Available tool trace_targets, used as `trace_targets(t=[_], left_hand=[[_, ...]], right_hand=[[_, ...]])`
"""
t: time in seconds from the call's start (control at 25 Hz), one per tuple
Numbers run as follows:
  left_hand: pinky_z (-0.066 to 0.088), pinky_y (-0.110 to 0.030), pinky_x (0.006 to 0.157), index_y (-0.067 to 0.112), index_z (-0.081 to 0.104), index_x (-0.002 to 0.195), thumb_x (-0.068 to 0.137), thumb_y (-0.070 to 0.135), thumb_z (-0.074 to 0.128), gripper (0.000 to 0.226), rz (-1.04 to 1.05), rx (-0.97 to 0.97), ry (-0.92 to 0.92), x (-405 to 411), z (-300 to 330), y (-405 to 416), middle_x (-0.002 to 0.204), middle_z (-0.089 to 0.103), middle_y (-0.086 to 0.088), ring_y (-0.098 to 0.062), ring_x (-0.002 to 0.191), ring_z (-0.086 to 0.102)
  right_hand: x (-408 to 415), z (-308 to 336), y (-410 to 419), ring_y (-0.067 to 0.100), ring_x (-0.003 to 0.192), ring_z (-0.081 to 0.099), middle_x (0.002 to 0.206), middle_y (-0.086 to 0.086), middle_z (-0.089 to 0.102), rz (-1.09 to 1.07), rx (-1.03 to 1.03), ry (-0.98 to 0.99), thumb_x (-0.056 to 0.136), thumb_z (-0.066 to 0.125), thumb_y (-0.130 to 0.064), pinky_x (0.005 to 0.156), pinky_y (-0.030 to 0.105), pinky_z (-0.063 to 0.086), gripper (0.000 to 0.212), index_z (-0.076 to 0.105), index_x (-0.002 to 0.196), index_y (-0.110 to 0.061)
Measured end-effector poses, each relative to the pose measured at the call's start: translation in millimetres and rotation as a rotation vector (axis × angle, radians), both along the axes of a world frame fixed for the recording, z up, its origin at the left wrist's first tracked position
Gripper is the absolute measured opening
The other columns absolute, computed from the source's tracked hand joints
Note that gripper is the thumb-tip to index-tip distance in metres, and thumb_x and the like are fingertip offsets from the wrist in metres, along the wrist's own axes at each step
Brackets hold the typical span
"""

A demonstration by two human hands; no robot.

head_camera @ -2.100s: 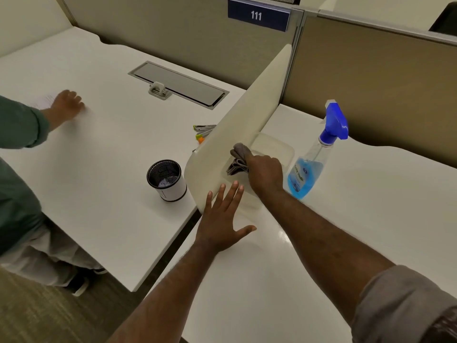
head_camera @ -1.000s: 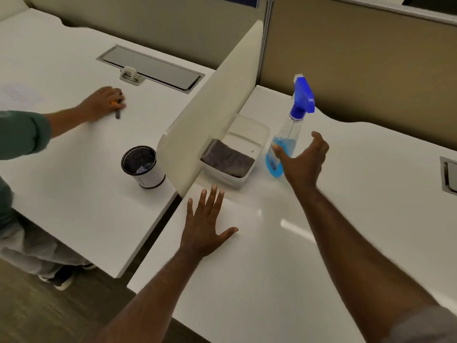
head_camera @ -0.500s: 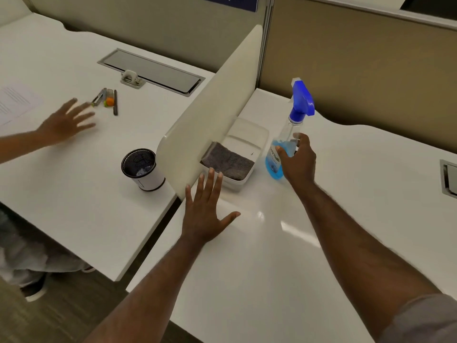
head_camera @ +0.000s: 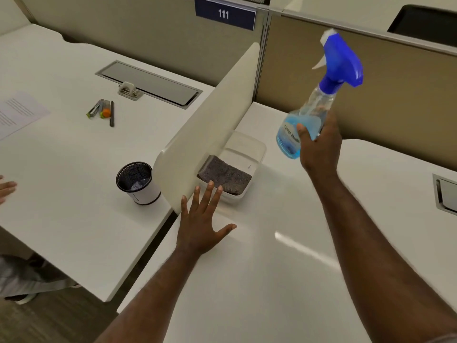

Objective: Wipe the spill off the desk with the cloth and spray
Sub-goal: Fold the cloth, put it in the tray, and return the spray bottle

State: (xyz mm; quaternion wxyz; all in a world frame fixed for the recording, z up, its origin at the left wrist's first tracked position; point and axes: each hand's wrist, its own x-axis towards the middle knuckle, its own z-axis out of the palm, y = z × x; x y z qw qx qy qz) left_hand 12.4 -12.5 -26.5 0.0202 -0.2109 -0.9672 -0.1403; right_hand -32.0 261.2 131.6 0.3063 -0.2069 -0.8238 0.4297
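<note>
While the spray bottle hangs tilted at upper right, gripped low on its body by the right hand, it could slip. The cloth lies mid-frame in its tray; the left hand rests flat, fingers spread, on the counter. Spill possibly unseen.

Change over the sequence. The right hand released the grey cloth into the clear container, reached across to the spray bottle, gripped its lower body and lifted it off the desk, tilted with the blue trigger head uppermost. The other person's hand (on the neighbouring desk) set down pens and withdrew to the left edge.
</note>
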Motion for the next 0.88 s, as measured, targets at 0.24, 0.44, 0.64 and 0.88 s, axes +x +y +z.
trace_targets(t=[0.24, 0.44, 0.64, 0.88], left_hand=[[0.006, -0.056, 0.118, 0.032, -0.003, 0.156, 0.078, 0.086, 0.034, 0.102, -0.002, 0.027, -0.043, 1, 1, 1, 0.164, -0.010, 0.005, -0.023, 0.151, -0.006], [0.002, -0.053, 0.117, 0.034, -0.004, 0.155, 0.075, 0.087, 0.035, 0.103, -0.004, 0.042, -0.069, 1, 2, 0, 0.163, -0.014, 0.007, -0.023, 0.151, -0.007], [-0.001, -0.053, 0.118, 0.037, -0.009, 0.154, 0.073, 0.089, 0.030, 0.103, 0.006, 0.030, -0.085, -1, 2, 2, 0.162, -0.019, 0.009, -0.021, 0.150, -0.012], [-0.005, -0.052, 0.117, 0.038, -0.011, 0.153, 0.072, 0.091, 0.025, 0.104, 0.011, 0.025, -0.091, -1, 3, 2, 0.161, -0.021, 0.009, -0.020, 0.150, -0.014]], right_hand=[[-36, -3, -32, 0.023, 0.108, 0.062, 0.123, 0.009, 0.063, 0.209, -0.048, 0.024, 0.088, 0.068, -0.023, 0.088, 0.041, 0.055, 0.050, 0.047, 0.130, -0.007], [-57, -41, -54, 0.019, 0.114, 0.057, 0.128, 0.006, 0.058, 0.345, -0.073, -0.115, 0.088, 0.067, -0.018, 0.095, 0.039, 0.053, 0.048, 0.046, 0.130, -0.013], [-75, -65, -49, 0.025, 0.118, 0.056, 0.131, 0.009, 0.056, 0.374, -0.059, -0.254, 0.088, 0.067, -0.014, 0.099, 0.037, 0.048, 0.047, 0.045, 0.130, -0.010], [-79, -77, -44, 0.027, 0.119, 0.055, 0.134, 0.012, 0.053, 0.412, -0.019, -0.326, 0.091, 0.065, -0.017, 0.097, 0.036, 0.049, 0.049, 0.041, 0.133, -0.010]])
